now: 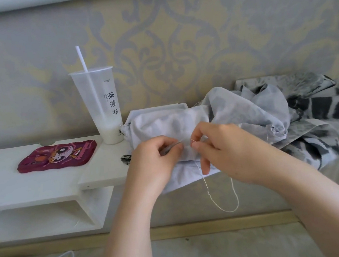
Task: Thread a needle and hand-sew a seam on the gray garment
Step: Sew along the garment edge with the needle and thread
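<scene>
Hands (221, 149) pinching crumpled gray garment (163, 124), looped thread (223, 201)

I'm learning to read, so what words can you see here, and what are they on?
"茶瀑布": printed top to bottom on the side of the plastic cup.
Small print above and beside those characters: too small to read.
On the red cartoon pad: any lettering is too blurred to read.

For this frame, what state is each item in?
left hand: pinching the gray garment
right hand: pinching the thread at the fabric
thread: hanging in a slack loop
gray garment: bunched, held by both hands
needle: too thin to make out
cup: upright, nearly empty, straw in
</scene>
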{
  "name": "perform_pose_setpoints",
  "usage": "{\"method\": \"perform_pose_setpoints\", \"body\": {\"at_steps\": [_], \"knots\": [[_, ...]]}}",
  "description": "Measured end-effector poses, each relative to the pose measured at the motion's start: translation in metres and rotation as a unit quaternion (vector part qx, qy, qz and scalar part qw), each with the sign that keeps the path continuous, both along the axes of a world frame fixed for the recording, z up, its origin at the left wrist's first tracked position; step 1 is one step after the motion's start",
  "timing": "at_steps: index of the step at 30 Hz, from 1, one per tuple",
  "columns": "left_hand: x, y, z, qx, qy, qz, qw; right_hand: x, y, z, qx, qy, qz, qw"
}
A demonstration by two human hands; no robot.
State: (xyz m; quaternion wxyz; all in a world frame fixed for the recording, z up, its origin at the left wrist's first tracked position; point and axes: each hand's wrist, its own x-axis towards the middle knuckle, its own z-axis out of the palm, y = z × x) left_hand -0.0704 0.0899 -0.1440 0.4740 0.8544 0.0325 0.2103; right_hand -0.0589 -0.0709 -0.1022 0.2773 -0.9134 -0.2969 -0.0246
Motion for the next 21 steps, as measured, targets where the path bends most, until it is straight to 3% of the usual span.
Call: {"method": "perform_pose_setpoints", "body": {"at_steps": [5, 21], "knots": [[-0.0016, -0.0016, 0.0007, -0.008, -0.003, 0.008, 1.0, 0.0016, -0.0002, -0.0023, -0.056, -0.004, -0.029, 0.998], [-0.0043, -0.0055, 0.0036, -0.017, -0.005, 0.005, 1.0, 0.0047, 0.0018, -0.0083, -0.055, -0.003, -0.042, 0.998]]}}
